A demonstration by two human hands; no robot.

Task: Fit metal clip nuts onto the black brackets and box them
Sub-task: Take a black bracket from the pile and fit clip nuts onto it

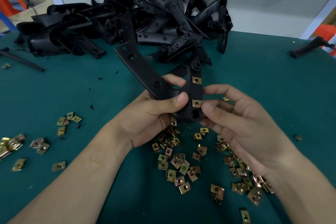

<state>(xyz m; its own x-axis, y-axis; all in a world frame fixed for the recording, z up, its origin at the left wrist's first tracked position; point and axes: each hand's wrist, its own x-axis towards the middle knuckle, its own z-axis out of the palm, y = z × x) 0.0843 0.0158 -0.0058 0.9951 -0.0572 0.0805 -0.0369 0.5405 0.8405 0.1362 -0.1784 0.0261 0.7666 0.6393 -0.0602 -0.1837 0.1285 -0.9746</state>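
My left hand (152, 116) grips a black V-shaped bracket (143, 71) at its bend, above the middle of the green table. Two brass clip nuts sit on the bracket's right arm: an upper clip nut (196, 80) and a lower clip nut (196, 103). My right hand (241, 120) is beside that arm, its thumb tip touching the lower clip nut's right edge and its fingers loosely curved. Several loose clip nuts (181, 165) lie scattered on the table under both hands.
A big heap of black brackets (145, 22) fills the back of the green table (54, 92), against a white wall. More clip nuts (38, 144) lie at the left. A black rod (21, 62) lies far left, and another black part (309, 47) far right.
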